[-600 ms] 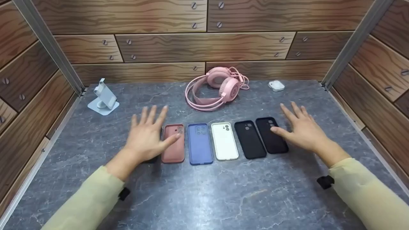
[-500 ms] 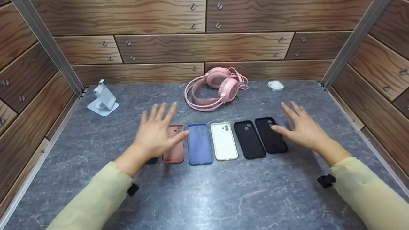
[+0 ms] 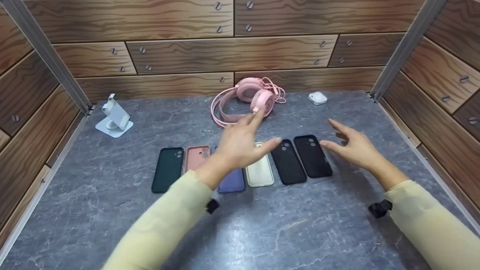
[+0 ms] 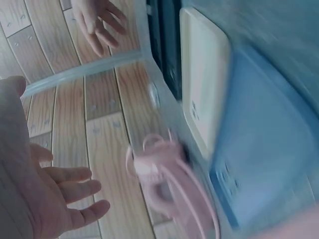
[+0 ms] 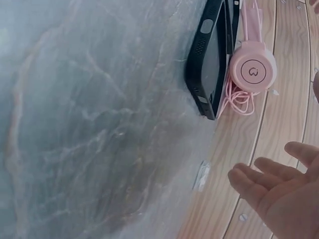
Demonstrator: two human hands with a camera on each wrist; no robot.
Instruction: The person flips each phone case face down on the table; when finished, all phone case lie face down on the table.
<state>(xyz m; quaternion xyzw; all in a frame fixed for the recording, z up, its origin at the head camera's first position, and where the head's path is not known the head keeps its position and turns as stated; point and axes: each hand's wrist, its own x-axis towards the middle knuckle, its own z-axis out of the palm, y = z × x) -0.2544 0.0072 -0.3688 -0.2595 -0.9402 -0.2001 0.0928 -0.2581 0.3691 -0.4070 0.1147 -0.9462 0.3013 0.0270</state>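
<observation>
Several phone cases lie in a row across the table in the head view. From the left come a dark green case (image 3: 167, 170), a pink case (image 3: 195, 158), a blue case (image 3: 231, 182), a cream-white case (image 3: 260, 176) and two black ones, the inner black case (image 3: 288, 165) and the outer black case (image 3: 314, 157). My left hand (image 3: 240, 144) hovers over the blue and white cases, fingers extended, hiding their upper parts. Just right of the outer black case is my right hand (image 3: 354, 146), its fingers loosely extended. Both hands hold nothing, as the wrist views also show.
Pink headphones (image 3: 249, 90) with a coiled cable lie at the back middle. A pale blue folding stand (image 3: 116, 116) is at the back left, and a small white case (image 3: 318, 98) at the back right. Wood-patterned walls (image 3: 180, 56) enclose the grey marbled table (image 3: 300, 232).
My left hand has swept right from the green and pink cases to above the blue and white ones, uncovering the green case. My right hand has turned slightly, staying near the outer black case.
</observation>
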